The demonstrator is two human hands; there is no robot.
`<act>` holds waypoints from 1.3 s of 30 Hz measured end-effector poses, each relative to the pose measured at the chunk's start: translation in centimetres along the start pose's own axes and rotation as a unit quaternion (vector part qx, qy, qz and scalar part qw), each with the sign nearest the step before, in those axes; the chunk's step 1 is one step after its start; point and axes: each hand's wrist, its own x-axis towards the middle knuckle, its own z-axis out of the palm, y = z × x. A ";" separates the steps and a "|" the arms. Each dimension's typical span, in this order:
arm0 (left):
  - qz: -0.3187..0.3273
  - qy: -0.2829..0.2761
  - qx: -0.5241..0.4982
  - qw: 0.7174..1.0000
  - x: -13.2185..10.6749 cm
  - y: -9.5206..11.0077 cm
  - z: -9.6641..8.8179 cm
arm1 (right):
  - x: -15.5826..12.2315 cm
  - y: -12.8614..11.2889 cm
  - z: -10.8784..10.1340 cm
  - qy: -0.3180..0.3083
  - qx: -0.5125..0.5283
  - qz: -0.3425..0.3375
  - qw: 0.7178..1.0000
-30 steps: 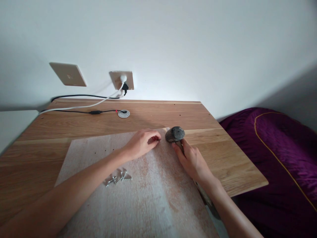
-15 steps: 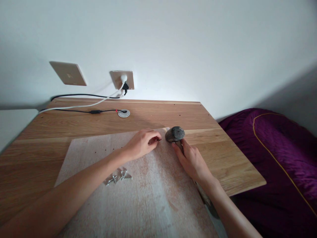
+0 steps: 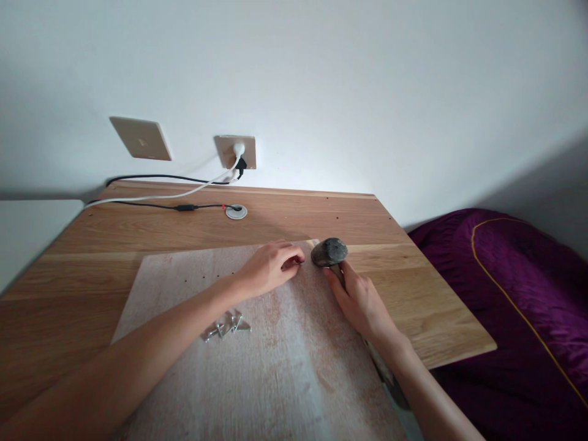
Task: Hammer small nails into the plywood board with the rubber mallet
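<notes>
My left hand is closed in a pinch low over the far part of a pale wood-grain board. A tiny dark tip shows at its fingertips; the rest of it is hidden. My right hand is wrapped round the handle of a mallet, close below its dark, worn head. That head is just right of my left fingertips, near the board's far right corner, and apart from them. Several silver nails or screws lie in a loose pile on the board, beside my left forearm.
Under the board is a wooden desk against a white wall. Small dark holes mark the board. Cables run from a wall socket across the desk's back, one into a round grommet. Purple fabric bulges at the right.
The whole view has shifted slightly, so everything appears a little further right. My left pinch and the mallet in my right hand keep nearly the same place over the board.
</notes>
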 end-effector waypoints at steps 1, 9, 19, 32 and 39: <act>-0.001 -0.002 0.000 1.000 0.0 0.0 0.0 | 0.0 0.0 0.0 0.001 0.000 0.000 1.000; -0.001 -0.010 0.028 1.000 0.3 0.2 0.0 | 0.0 0.3 0.4 0.010 0.004 0.000 1.000; -0.011 -0.013 0.021 1.000 0.2 0.3 0.0 | 0.3 0.2 -0.1 0.000 0.024 0.012 1.000; -0.043 -0.001 0.045 0.998 0.2 0.5 -0.1 | -0.5 -1.4 -2.6 -0.028 0.074 0.009 0.997; -0.080 -0.023 0.043 0.996 0.5 0.5 -0.2 | -0.3 -2.1 -3.3 -0.047 0.100 0.009 0.994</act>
